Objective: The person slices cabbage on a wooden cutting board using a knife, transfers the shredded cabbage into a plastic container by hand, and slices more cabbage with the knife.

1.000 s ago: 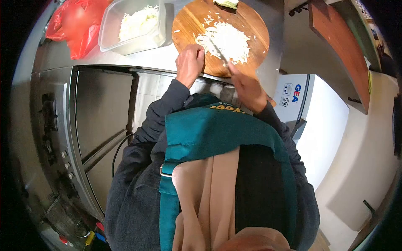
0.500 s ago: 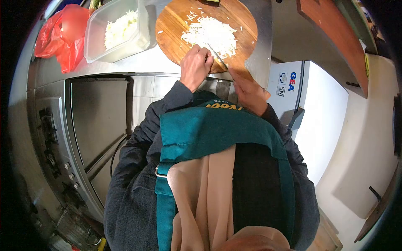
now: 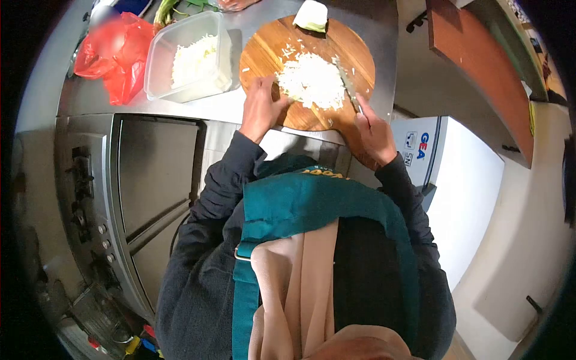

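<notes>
R hand [image 3: 373,133] is gripping slim grey metal knife [image 3: 347,81]; L hand [image 3: 262,109], thumb apart, is resting by white shredded veg [image 3: 309,81] on round brown wooden board [image 3: 259,55]; clear plastic tub [image 3: 161,73] is holding more; pale veg wedge [image 3: 311,16] apparently waiting uncut.

Cream wall [image 3: 540,204] (partly in shadow) — white GEA-marked appliance [image 3: 467,198].

Metal counter [image 3: 258,17], on it a red bag [image 3: 123,54], clear tub [image 3: 159,72], round wooden board [image 3: 261,48]

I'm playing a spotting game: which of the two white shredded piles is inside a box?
The left pile: it sits in the see-through box near the red bag. The other pile lies loose on the wooden board, beside the knife.
</notes>
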### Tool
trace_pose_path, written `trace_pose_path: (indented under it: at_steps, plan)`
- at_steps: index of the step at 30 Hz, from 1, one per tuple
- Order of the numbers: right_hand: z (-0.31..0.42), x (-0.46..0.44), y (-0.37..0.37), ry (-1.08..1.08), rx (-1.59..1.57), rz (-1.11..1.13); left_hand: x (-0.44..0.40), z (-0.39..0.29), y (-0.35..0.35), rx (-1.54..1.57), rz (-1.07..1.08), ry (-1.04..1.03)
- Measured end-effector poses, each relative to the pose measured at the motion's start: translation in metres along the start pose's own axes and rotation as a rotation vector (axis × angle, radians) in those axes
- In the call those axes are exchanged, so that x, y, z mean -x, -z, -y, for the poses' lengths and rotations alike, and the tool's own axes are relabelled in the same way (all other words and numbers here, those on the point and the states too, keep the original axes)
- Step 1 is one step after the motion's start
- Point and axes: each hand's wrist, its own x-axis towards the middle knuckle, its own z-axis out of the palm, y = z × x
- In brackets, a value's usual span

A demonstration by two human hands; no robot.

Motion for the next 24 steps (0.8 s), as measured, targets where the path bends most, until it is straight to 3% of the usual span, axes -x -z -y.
trace_pose_path:
  at_steps: [3, 8, 11, 13, 15, 17, 19, 24]
  plan:
    - [-0.019, -0.01, -0.011, -0.048, -0.008, -0.106, -0.004, 0.006, -0.005, -0.215, 0.099, -0.052]
    - [-0.013, -0.017, -0.019, 0.023, 0.094, -0.064, -0.019, -0.006, -0.027, -0.131, 0.07, -0.072]
    - [-0.002, -0.022, -0.022, 0.11, 0.034, 0.006, -0.032, -0.006, -0.04, -0.038, 0.17, -0.08]
    - [-0.009, -0.025, -0.035, 0.115, -0.251, -0.055, -0.035, -0.013, -0.042, 0.001, 0.161, -0.071]
    - [-0.012, -0.032, -0.046, 0.155, -0.296, -0.078, -0.036, -0.015, -0.044, 0.039, 0.154, -0.06]
    - [-0.011, -0.036, -0.049, 0.2, -0.342, -0.098, -0.039, -0.005, -0.051, 0.191, 0.106, -0.072]
    - [0.004, -0.036, -0.035, -0.001, -0.529, 0.089, -0.04, 0.002, -0.055, 0.338, 0.127, -0.007]
    - [0.024, -0.039, -0.02, -0.064, -0.611, 0.14, -0.038, -0.007, -0.049, 0.629, 0.124, 0.075]
